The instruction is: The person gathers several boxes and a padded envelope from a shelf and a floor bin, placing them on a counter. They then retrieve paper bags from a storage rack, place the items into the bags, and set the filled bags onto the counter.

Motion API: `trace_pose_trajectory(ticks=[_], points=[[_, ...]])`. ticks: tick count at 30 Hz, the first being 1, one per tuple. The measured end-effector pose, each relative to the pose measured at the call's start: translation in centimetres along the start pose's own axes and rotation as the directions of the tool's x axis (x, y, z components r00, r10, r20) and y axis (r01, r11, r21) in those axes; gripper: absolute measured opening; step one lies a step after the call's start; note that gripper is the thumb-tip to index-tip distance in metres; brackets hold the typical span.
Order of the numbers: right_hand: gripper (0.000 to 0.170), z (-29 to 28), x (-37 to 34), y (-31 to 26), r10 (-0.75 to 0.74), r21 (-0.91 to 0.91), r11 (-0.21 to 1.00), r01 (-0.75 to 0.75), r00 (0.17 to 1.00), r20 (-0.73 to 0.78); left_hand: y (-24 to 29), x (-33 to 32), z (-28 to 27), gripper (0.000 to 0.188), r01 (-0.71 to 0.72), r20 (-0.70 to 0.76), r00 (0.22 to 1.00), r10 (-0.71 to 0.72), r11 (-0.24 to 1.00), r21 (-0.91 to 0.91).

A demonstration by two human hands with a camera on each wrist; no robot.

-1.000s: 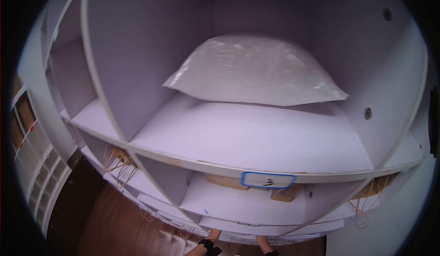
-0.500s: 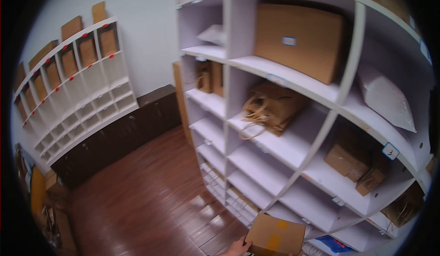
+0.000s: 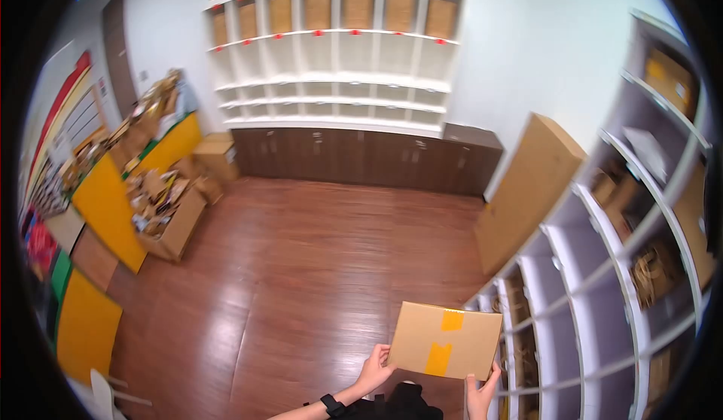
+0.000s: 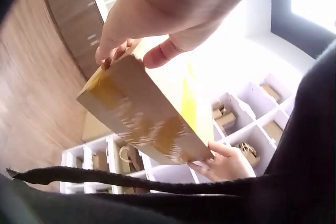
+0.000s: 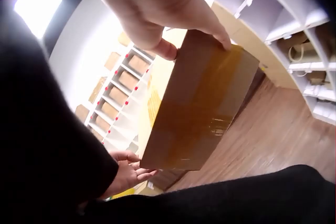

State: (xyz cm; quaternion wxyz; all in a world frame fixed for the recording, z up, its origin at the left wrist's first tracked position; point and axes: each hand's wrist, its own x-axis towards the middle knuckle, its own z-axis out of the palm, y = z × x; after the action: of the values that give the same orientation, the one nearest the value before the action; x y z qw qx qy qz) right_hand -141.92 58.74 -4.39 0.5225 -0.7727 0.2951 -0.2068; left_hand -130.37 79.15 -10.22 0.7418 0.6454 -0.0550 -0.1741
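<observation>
A brown cardboard box [image 3: 444, 342] with strips of yellow tape is held level in front of the body in the head view. My left hand [image 3: 374, 369] grips its left end, thumb on top and fingers round the side. At the right corner my right hand [image 3: 482, 396] holds the box the same way. The left wrist view shows my left hand [image 4: 173, 8] pinching one edge of the box [image 4: 147, 111], the taped side facing the camera. From the right wrist view, my right hand [image 5: 163, 14] clasps the near corner of the box [image 5: 202, 103].
White shelving [image 3: 572, 315] with bags and boxes rises on the right, beside a tall cardboard panel [image 3: 527, 187]. Dark cabinets [image 3: 361, 156] stand under white cubbyholes at the back wall. Yellow boards [image 3: 109, 209] and an open carton [image 3: 177, 224] of scraps are at left.
The head view has swung left from the shelf compartment to the room. The box, absent from view a second ago, came into sight and now shows fully, held by both hands.
</observation>
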Motion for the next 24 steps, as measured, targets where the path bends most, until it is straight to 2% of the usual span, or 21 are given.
trace_pose_trajectory(ticks=[1, 3, 4, 7, 10, 11, 13, 15, 16, 19, 20, 23, 24], points=[[0.057, 1.5, 1.2, -0.7, -0.095, -0.044, 0.994, 0.098, 0.993, 0.068, 0.4, 0.1, -1.4, 0.039, -0.026, -0.071, 0.997, 0.024, 0.999, -0.019], [0.057, 4.8, 3.5, -3.2, -0.271, -0.101, 0.95, 0.296, 0.94, 0.207, 1.3, 0.2, -4.4, 0.043, 0.06, -0.208, 0.975, -0.077, 0.994, -0.086], [0.06, 6.2, 4.2, -5.4, -0.281, -0.06, 0.95, 0.305, 0.925, 0.258, 1.7, 0.3, -5.8, 0.044, 0.103, -0.268, 0.954, -0.134, 0.987, -0.126], [0.059, 11.7, 7.6, -5.8, -0.33, 0.226, 0.941, 0.252, 0.836, 0.439, 2.6, 1.6, -9.8, 0.049, 0.137, -0.375, 0.917, -0.137, 0.99, -0.027], [0.063, 17.8, 9.8, -9.4, -0.348, 0.253, 0.936, 0.245, 0.758, 0.552, 5.9, 3.6, -13.4, 0.05, 0.171, -0.372, 0.913, -0.165, 0.985, -0.018], [0.063, 19.8, 10.7, -10.3, -0.359, 0.261, 0.932, 0.25, 0.732, 0.579, 5.5, 4.7, -14.6, 0.051, 0.139, -0.387, 0.909, -0.156, 0.988, -0.071], [0.066, 23.8, 13.5, -11.2, -0.412, 0.213, 0.907, 0.363, 0.662, 0.625, 4.4, 7.5, -17.5, 0.051, 0.062, -0.416, 0.901, -0.125, 0.985, -0.162], [0.066, 28.0, 16.3, -11.4, -0.488, 0.2, 0.854, 0.48, 0.608, 0.627, 7.6, 9.5, -20.0, 0.051, 0.223, -0.425, 0.872, -0.243, 0.97, -0.097], [0.071, 30.0, 17.6, -12.0, -0.471, 0.227, 0.869, 0.439, 0.599, 0.648, 9.2, 10.7, -21.4, 0.051, 0.305, -0.427, 0.852, -0.302, 0.95, -0.063], [0.074, 35.3, 20.3, -14.4, -0.426, 0.265, 0.901, 0.342, 0.589, 0.687, 5.5, 13.9, -25.5, 0.051, 0.108, -0.445, 0.874, -0.197, 0.97, -0.216], [0.075, 36.9, 21.2, -15.0, -0.41, 0.267, 0.908, 0.323, 0.553, 0.725, 6.6, 14.6, -26.7, 0.051, 0.188, -0.424, 0.865, -0.268, 0.957, -0.222], [0.077, 41.5, 22.6, -16.6, -0.37, 0.253, 0.921, 0.297, 0.453, 0.811, 8.0, 16.2, -29.6, 0.054, 0.072, -0.509, 0.839, -0.194, 0.966, -0.249], [0.077, 42.7, 22.7, -17.1, -0.367, 0.242, 0.917, 0.318, 0.433, 0.823, 9.8, 16.5, -30.1, 0.056, 0.07, -0.52, 0.821, -0.237, 0.945, -0.32]])
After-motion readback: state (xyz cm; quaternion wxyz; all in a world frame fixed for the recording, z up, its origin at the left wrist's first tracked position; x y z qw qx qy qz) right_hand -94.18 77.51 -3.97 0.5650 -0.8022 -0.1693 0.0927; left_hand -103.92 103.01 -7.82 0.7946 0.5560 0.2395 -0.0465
